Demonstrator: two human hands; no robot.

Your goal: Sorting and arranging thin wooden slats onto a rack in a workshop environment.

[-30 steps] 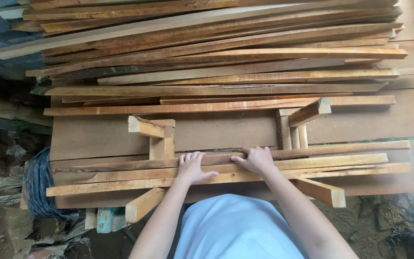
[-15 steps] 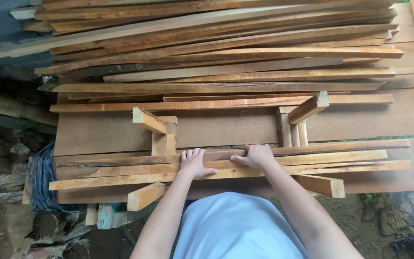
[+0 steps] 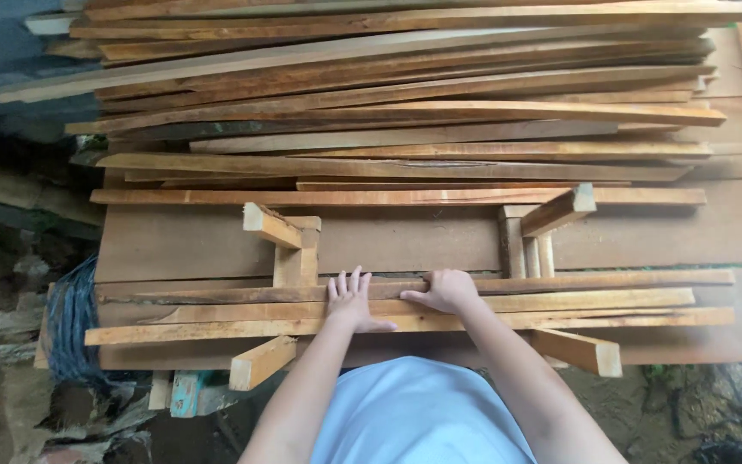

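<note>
Left: blue rope coil (image 3: 69,331) by bench end. Left hand (image 3: 350,301) flat, fingers spread, pressing near wood strips (image 3: 491,308) down. Right hand (image 3: 447,290) curled over their far edge, gripping. Plank stack (image 3: 405,103) far side.

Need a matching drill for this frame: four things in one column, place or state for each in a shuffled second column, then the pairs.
1. left hand
2. right hand
3. blue rope coil
4. big slat pile

A. far side of the bench, stacked
B. flat on the near slats, fingers spread
C. hanging at the bench's left end
D. fingers curled on the near slats, right of the other hand

Pairs: 1-B, 2-D, 3-C, 4-A
</note>
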